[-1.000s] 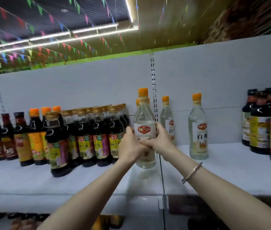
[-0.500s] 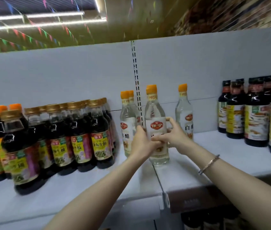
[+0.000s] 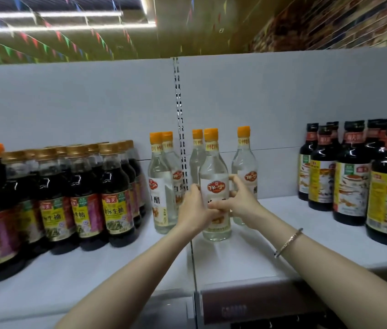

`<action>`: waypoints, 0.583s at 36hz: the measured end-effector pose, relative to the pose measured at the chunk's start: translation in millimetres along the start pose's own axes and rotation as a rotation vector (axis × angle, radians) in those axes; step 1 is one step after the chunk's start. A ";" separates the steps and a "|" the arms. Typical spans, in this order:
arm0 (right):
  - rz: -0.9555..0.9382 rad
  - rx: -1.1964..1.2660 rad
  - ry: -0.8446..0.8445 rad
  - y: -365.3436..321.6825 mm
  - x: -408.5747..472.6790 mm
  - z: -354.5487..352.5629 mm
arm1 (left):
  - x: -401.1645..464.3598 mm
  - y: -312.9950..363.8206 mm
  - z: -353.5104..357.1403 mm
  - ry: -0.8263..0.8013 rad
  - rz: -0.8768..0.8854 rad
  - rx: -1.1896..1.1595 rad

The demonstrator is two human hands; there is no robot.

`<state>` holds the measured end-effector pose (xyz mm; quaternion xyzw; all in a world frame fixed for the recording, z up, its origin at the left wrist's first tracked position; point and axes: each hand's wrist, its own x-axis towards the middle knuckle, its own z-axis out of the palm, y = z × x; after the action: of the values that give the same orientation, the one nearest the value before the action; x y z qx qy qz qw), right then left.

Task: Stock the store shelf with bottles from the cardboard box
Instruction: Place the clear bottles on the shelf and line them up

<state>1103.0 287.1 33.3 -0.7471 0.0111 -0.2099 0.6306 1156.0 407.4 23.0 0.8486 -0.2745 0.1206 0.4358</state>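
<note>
Right now both my left hand (image 3: 193, 207) and right hand (image 3: 242, 203) grip the clear bottle (image 3: 214, 186) on the shelf (image 3: 306, 245) — nudging it back could topple the neighbouring bottles (image 3: 164, 186).

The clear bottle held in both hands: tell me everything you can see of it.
The clear bottle is see-through, probably plastic, filled with colourless liquid. It has an orange cap, a printed neck band and a white label with a red emblem. It stands upright, base seemingly on the white shelf, in front of other clear bottles. The left hand and right hand wrap its label from either side.
</note>
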 end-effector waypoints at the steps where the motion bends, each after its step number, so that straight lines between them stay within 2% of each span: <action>1: 0.008 -0.001 0.000 1.5 2.6 2.3 | 1.7 -2.3 -0.9 0.000 -0.003 0.004; 6: 0.046 -0.013 -0.086 -5.0 8.2 3.0 | 10.1 -16.0 -5.7 -0.014 -0.027 -0.043; 7: 0.019 -0.050 -0.059 -8.9 7.9 -0.2 | 12.4 -20.0 -6.1 -0.021 -0.033 -0.051; 11: -0.263 -0.321 0.376 -13.9 8.9 -22.3 | 16.1 -25.9 -10.3 -0.035 -0.056 -0.075; 13: -0.312 -0.336 0.476 -10.5 9.8 -33.6 | 17.3 -25.5 -11.9 -0.049 -0.064 -0.092; 17: -0.190 -0.378 0.512 3.5 16.0 -47.6 | 18.8 -23.4 -12.5 -0.060 -0.068 -0.099; 21: 0.033 -0.410 0.410 16.7 22.4 -50.5 | 19.6 -21.8 -13.9 -0.088 -0.076 -0.112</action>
<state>1111.0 230.1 30.1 -0.8006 0.1926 -0.3395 0.4546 1185.0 421.7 25.3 0.8371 -0.2672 0.0512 0.4745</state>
